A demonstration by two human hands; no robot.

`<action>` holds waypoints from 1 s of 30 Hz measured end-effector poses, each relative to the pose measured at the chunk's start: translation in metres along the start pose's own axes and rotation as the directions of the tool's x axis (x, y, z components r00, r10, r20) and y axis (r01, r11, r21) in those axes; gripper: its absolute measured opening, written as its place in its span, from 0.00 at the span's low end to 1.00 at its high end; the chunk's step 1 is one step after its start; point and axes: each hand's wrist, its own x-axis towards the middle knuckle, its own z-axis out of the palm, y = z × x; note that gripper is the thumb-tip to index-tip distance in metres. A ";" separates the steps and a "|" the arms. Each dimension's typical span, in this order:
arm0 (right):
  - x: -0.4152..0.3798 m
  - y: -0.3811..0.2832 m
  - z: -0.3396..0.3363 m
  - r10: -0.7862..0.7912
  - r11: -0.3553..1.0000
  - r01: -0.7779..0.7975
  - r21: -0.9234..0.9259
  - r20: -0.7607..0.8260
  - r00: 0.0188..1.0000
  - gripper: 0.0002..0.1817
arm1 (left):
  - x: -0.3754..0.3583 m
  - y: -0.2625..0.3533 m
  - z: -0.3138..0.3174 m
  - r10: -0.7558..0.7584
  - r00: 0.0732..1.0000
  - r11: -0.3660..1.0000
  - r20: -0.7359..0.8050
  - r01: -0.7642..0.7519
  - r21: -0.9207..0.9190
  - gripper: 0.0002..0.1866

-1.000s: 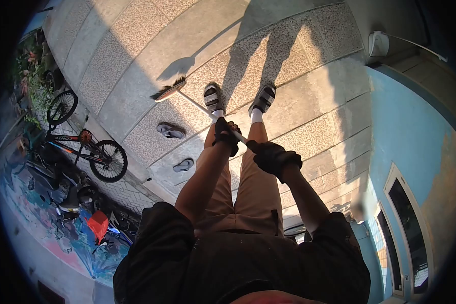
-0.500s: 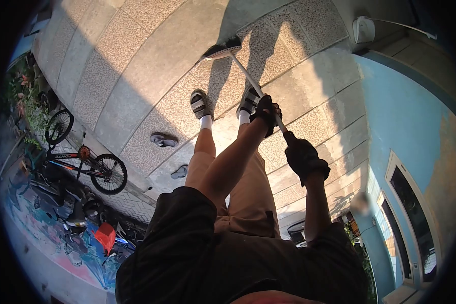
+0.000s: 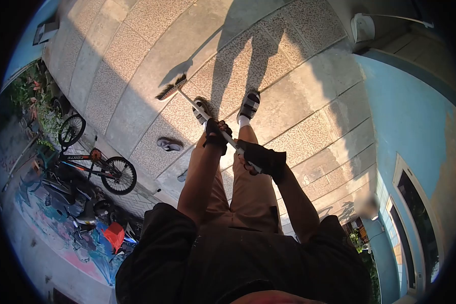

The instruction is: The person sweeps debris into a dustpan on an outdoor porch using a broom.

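Note:
A long-handled broom (image 3: 189, 102) slants from the middle of my body up to the left, its bristled head (image 3: 171, 87) out past my left foot. The head's shadow lies apart from it, so it appears raised off the paving. Closed round the pale handle is my left hand (image 3: 218, 136), in a black fingerless glove. Nearer to me, my right hand (image 3: 261, 159), gloved the same way, grips the handle close to its end. Both hands are in front of my thighs. My feet are in striped slide sandals (image 3: 250, 104).
A grey sandal (image 3: 170, 144) lies on the paving to the left, with another partly hidden by my leg. A black bicycle (image 3: 93, 161) and a motorcycle (image 3: 68, 195) are farther left. A light-blue wall (image 3: 403, 114) with windows runs along the right.
The broom head has swung left and closer to me, parting from its shadow. My hands have shifted left, the right one also down and nearer the left. My feet have moved slightly.

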 end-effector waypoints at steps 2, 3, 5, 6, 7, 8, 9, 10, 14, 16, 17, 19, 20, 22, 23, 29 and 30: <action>0.005 -0.049 0.016 0.101 0.946 -0.093 0.310 -0.012 0.995 0.12 | 0.035 0.004 0.006 -0.009 0.995 0.999 -0.096 0.005 -0.035 0.14; 0.013 -0.041 0.004 0.057 0.945 -0.046 0.324 -0.026 0.998 0.12 | 0.041 -0.002 0.017 -0.048 0.990 0.999 -0.132 0.049 -0.003 0.15; -0.003 -0.046 -0.011 0.009 0.965 0.016 0.262 -0.094 0.996 0.13 | 0.066 -0.021 0.033 -0.196 0.980 0.978 -0.047 0.198 0.065 0.15; -0.016 -0.050 -0.018 -0.035 0.979 0.066 0.192 -0.159 0.987 0.14 | 0.068 -0.034 0.053 -0.198 0.979 0.975 -0.047 0.202 0.089 0.14; -0.036 -0.052 -0.018 -0.190 0.954 0.210 0.213 -0.112 0.975 0.15 | 0.063 -0.051 0.070 -0.207 0.977 0.971 -0.054 0.212 0.109 0.13; -0.051 -0.054 -0.014 -0.212 0.948 0.245 0.203 -0.171 0.962 0.16 | 0.048 -0.065 0.092 -0.195 0.981 0.959 -0.022 0.196 0.207 0.12; -0.060 -0.055 -0.013 -0.234 0.942 0.278 0.189 -0.227 0.945 0.17 | 0.032 -0.076 0.113 -0.184 0.983 0.938 0.013 0.172 0.301 0.11; -0.069 -0.051 -0.018 -0.263 0.930 0.314 0.192 -0.251 0.932 0.17 | 0.026 -0.088 0.123 -0.229 0.973 0.930 0.014 0.214 0.298 0.11; -0.088 -0.058 0.005 -0.117 0.974 0.194 0.115 -0.479 0.870 0.13 | 0.002 -0.104 0.141 -0.323 0.937 0.892 0.131 0.256 0.372 0.15; -0.095 -0.054 0.037 -0.082 0.995 0.104 0.002 -0.595 0.799 0.23 | -0.021 -0.101 0.141 -0.377 0.903 0.870 0.206 0.269 0.413 0.16; -0.099 -0.048 0.050 -0.049 0.998 0.015 -0.058 -0.654 0.755 0.28 | -0.032 -0.099 0.139 -0.401 0.887 0.856 0.230 0.273 0.439 0.16; -0.108 -0.034 0.074 -0.130 0.973 -0.046 -0.227 -0.699 0.703 0.33 | -0.056 -0.090 0.132 -0.418 0.879 0.854 0.229 0.294 0.429 0.20; -0.113 -0.018 0.078 -0.319 0.893 -0.007 -0.451 -0.643 0.696 0.32 | -0.070 -0.084 0.126 -0.405 0.892 0.861 0.201 0.299 0.411 0.18; -0.119 0.001 0.090 -0.542 0.695 0.035 -0.719 -0.491 0.682 0.32 | -0.091 -0.067 0.111 -0.363 0.918 0.881 0.161 0.282 0.381 0.16; -0.121 0.004 0.097 -0.583 0.625 0.036 -0.779 -0.436 0.686 0.32 | -0.101 -0.059 0.099 -0.335 0.931 0.893 0.144 0.265 0.364 0.14; -0.071 -0.030 0.105 0.034 0.999 -0.029 0.018 -0.381 0.924 0.30 | -0.066 0.003 0.037 -0.082 0.978 0.917 -0.193 0.149 0.369 0.11; -0.048 -0.022 0.091 0.005 1.000 0.000 0.016 -0.344 0.939 0.27 | -0.041 0.007 0.028 -0.077 0.979 0.914 -0.191 0.145 0.379 0.11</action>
